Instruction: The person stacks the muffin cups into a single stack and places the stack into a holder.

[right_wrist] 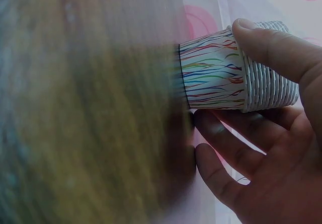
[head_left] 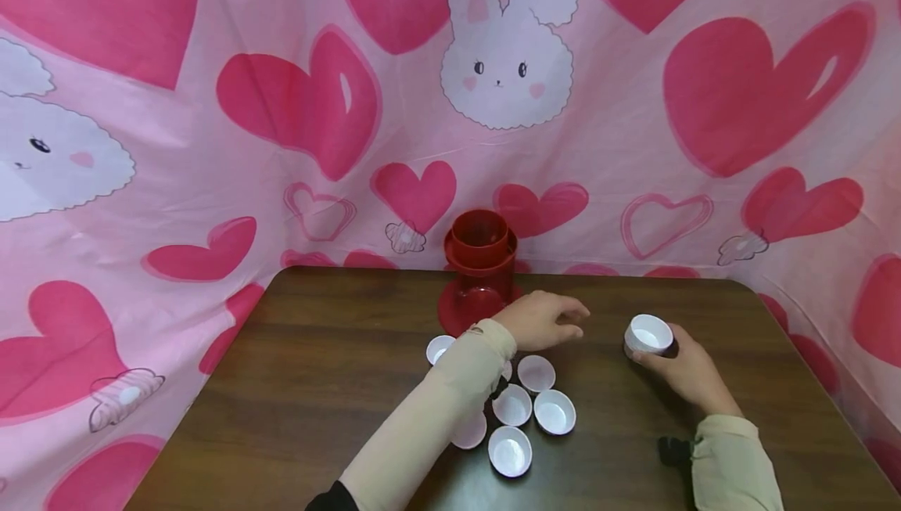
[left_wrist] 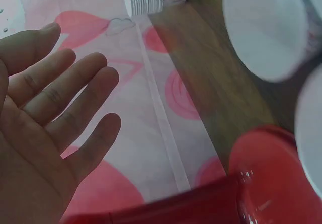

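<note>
Head view: right hand [head_left: 686,370] grips cup stack [head_left: 648,335]; left hand [head_left: 542,320] spread, empty.

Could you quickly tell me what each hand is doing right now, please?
Left hand: open, fingers spread, holding nothing, near the red jar.
Right hand: holding the stack of paper cups on the table.

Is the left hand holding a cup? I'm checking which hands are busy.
No, the left hand is spread open with nothing in it, while the right hand grips the cup stack.
</note>
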`<state>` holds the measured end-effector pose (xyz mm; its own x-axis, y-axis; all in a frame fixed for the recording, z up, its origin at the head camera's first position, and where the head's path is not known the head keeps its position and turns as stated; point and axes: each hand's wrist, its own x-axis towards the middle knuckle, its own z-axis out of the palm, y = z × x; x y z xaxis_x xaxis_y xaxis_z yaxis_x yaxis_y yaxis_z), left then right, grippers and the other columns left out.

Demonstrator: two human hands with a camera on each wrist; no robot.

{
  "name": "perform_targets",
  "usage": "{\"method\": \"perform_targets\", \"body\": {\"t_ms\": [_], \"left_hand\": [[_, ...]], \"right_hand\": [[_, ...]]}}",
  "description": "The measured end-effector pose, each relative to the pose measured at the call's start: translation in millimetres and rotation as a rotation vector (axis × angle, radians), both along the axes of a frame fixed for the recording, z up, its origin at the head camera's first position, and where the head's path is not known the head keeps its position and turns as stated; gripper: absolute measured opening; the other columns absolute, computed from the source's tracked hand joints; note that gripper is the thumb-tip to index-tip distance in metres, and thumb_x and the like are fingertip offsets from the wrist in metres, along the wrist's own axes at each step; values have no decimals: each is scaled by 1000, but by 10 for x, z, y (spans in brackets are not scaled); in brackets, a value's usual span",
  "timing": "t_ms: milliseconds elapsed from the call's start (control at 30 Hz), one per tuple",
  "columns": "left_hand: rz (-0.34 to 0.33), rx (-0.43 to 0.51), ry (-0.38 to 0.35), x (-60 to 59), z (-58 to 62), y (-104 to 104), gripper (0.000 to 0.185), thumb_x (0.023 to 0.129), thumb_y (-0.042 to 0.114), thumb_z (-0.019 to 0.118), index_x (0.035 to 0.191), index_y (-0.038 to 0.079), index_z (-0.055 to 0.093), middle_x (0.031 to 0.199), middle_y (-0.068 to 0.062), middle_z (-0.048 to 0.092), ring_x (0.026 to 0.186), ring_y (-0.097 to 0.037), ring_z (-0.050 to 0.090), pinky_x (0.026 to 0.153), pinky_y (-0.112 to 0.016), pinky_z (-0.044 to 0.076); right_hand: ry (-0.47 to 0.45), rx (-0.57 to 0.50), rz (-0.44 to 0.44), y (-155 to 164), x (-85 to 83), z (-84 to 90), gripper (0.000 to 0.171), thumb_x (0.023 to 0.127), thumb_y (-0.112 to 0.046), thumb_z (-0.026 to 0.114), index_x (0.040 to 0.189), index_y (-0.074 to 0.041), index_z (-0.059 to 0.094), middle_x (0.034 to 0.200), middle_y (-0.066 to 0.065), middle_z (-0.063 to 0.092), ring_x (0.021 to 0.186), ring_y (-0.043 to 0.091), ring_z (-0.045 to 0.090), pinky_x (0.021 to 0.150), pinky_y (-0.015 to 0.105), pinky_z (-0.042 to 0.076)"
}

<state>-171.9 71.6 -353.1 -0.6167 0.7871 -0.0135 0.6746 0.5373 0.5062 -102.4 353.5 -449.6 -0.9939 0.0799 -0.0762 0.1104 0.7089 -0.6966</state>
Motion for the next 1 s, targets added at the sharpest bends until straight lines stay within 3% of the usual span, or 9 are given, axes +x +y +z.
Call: {"method": "perform_targets", "body": {"t_ms": [200, 367, 500, 700, 900, 1000], "left_hand": [[13, 23, -24, 31, -31, -282, 36, 98, 28, 67, 133, 19, 66, 122, 5, 69, 108, -5, 63, 93, -18, 47], [45, 116, -65, 74, -88, -542, 38, 97, 27, 70, 133, 16, 67, 127, 5, 67, 113, -8, 61, 97, -22, 46], [98, 216, -82, 85, -155, -760, 39, 94, 27, 74, 130, 15, 69, 124, 4, 68, 111, -9, 61, 98, -28, 47], [208, 357, -173, 92, -289, -1144, 43, 91, 28, 77, 131, 16, 68, 125, 0, 68, 118, -18, 59, 103, -45, 46], [342, 412, -265, 82, -461, -1548, 44, 91, 26, 77, 133, 19, 67, 130, -6, 65, 121, -34, 57, 99, -55, 47], [359, 419, -290, 75, -547, -1732, 43, 93, 21, 75, 134, 16, 66, 132, -8, 64, 120, -34, 57, 99, -52, 48]], "right_hand": [[20, 6, 10, 10, 2, -11, 86, 89, -39, 78, 140, 16, 35, 135, 42, 44, 122, 57, 44, 98, 73, 34], [31, 4, 9, 13, 12, -43, 84, 89, -38, 78, 139, 16, 37, 133, 42, 46, 120, 57, 46, 97, 72, 35], [31, 8, 6, 11, 7, -42, 85, 89, -37, 78, 140, 16, 36, 134, 42, 45, 121, 57, 45, 98, 72, 34], [29, 15, 13, 12, -1, -30, 86, 89, -39, 78, 140, 16, 36, 134, 42, 45, 121, 58, 45, 98, 73, 34], [51, 15, 19, 19, 6, -49, 82, 89, -35, 78, 138, 17, 37, 132, 43, 46, 119, 58, 46, 97, 72, 35], [56, 12, 18, 23, 11, -62, 81, 89, -34, 78, 137, 17, 38, 131, 43, 47, 119, 58, 46, 97, 72, 35]]}}
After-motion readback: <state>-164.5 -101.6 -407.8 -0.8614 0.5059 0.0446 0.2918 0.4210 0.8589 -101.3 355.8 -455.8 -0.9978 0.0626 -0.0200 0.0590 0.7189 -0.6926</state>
